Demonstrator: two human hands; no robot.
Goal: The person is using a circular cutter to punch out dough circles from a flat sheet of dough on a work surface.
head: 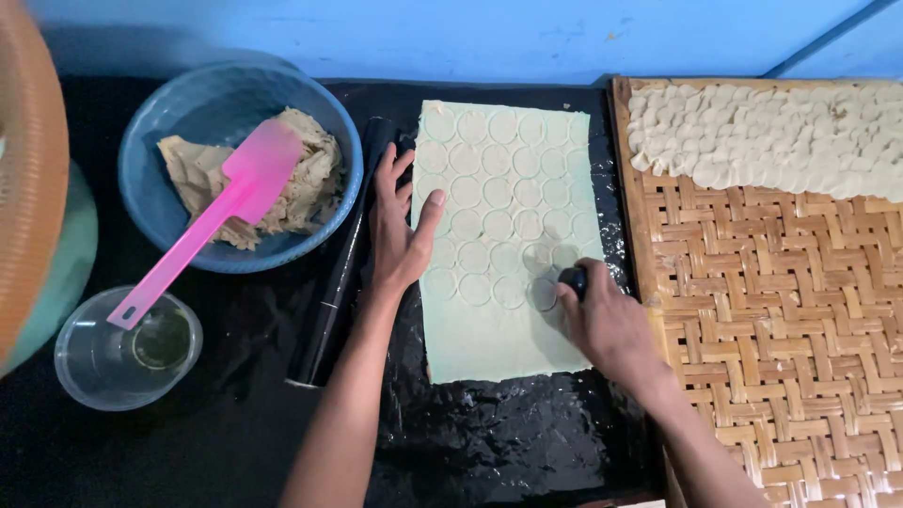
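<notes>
A tabletop (235, 442) covered in shiny black plastic carries the work, with a woven bamboo tray (781, 329) at its right edge holding a heap of pale cut discs (771, 136) along its far end. In the middle lies a thin rectangular sheet of dough (503, 348), its long axis running away from the person, its far two-thirds already marked with rows of circles and its near strip uncut. The left hand (400, 230) lies flat on the sheet's left edge, fingers spread and gripping nothing, pinning the dough down. The right hand (607, 325) rests at the sheet's right edge, fingers closed around a small dark round cutter (574, 278) pressed onto the dough at the end of the lowest row of circles; the uncut strip lies just toward the person from it, closer to this hand than to the other. Beside the left hand a black rolling pin (340, 273) lies parallel to the sheet. Further left, a blue bowl (188, 103) holds dough scraps (310, 188) and a pink spatula (212, 221), whose handle reaches over a clear plastic cup (89, 372).
</notes>
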